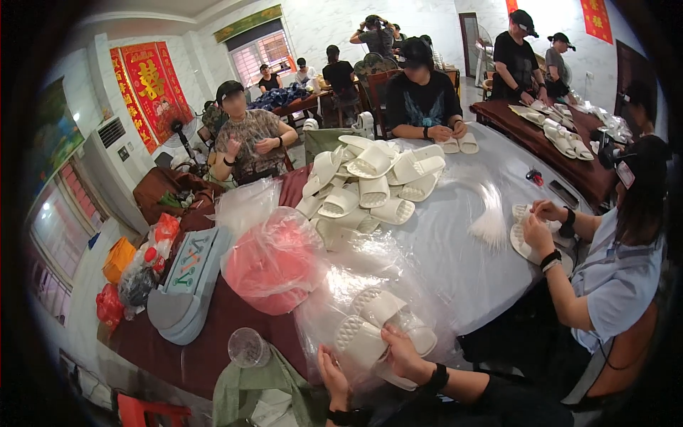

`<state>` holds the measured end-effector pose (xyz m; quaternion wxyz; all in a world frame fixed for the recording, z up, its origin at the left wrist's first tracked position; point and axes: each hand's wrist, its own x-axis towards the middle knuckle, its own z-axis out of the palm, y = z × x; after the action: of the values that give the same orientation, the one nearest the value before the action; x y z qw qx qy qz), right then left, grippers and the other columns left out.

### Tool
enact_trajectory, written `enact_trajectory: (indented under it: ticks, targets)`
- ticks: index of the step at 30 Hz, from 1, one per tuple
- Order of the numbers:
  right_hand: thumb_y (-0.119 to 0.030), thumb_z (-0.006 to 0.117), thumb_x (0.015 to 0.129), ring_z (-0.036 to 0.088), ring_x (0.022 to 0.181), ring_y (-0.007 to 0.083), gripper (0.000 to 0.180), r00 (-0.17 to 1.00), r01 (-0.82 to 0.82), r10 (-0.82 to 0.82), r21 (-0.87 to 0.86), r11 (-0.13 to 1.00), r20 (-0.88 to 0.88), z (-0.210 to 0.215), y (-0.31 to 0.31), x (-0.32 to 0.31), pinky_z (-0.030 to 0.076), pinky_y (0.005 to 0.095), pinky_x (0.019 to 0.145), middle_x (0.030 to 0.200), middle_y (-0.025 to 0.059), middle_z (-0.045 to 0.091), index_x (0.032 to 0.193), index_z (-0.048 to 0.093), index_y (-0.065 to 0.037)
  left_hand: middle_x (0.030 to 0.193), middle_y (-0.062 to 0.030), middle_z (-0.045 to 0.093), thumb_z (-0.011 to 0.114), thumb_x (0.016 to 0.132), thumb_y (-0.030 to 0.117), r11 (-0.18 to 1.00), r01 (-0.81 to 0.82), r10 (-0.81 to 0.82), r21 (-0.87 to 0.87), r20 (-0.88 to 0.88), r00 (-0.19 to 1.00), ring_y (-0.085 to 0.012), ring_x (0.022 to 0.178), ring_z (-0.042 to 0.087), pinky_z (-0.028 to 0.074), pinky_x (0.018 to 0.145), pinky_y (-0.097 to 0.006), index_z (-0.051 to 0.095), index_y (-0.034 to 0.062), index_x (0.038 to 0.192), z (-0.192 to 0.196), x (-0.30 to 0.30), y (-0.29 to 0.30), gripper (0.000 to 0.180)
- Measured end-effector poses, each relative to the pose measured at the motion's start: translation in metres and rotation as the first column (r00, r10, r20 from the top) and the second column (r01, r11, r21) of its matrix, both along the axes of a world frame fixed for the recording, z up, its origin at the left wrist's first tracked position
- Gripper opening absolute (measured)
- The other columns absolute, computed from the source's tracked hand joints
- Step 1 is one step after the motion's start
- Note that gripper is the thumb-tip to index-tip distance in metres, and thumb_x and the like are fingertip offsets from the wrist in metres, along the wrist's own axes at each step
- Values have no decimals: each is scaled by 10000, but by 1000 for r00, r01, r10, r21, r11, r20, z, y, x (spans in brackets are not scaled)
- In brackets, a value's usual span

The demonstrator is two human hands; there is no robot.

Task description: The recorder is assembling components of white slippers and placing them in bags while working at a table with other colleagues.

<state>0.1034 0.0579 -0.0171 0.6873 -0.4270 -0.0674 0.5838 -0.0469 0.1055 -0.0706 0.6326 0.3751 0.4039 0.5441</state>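
Observation:
Close in front of me, cream slide slippers (359,340) with quilted straps lie on sheets of clear plastic (329,302). My right hand (405,354) grips one by its side, thumb on top and fingers partly hidden beneath it. To its left, my left hand (333,375) is held upright with the fingers stretched, near the slipper's edge; whether it touches the plastic I cannot tell. Further slippers (418,334) lie just right of the gripped one. A large heap of matching slippers (373,192) rises beyond the plastic.
A pink bundle in clear plastic (274,267) sits left of the slippers, beside a clear cup (249,347) and a grey case (188,285). Thin clear strips (491,220) lie on the grey table cover (455,274). Co-workers sit around the table; one at right handles slippers (523,235).

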Motion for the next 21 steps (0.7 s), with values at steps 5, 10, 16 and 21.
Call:
enact_trajectory:
  ticks: [5,10,16,21]
  targets:
    - [-145,456,957,546,1042,163,362,998,44,-43,11,999,-38,11,-6,6,447,289,886,1191,78,561,1285,444,9,1403,-145,326,313,1010,309,1000,27,-27,0,-195,980,-231,1300,323,258,1071,-323,278,-15,1396,-3,2,2,505]
    - [-136,466,949,567,999,164,347,999,31,-31,15,999,30,6,-11,15,449,283,876,1145,85,588,1259,473,21,1411,-158,313,271,1016,336,987,52,14,150,-407,913,-263,1326,286,220,1098,-345,271,-56,1381,-33,3,7,536]
    - [-141,521,925,594,794,104,286,986,79,-93,100,992,139,28,-10,53,470,223,665,939,38,635,1158,549,22,1455,-187,247,242,1016,366,984,139,-48,109,-594,803,-304,1368,216,192,1110,-366,242,-77,1386,-1,14,-2,577]
    - [-133,459,939,604,885,124,336,972,118,-150,179,977,178,53,-28,80,490,243,719,1079,75,625,1236,504,18,1448,-194,284,283,1000,421,787,347,284,510,-798,531,-308,1365,237,167,1118,-376,216,-54,1414,-22,-1,-2,634]
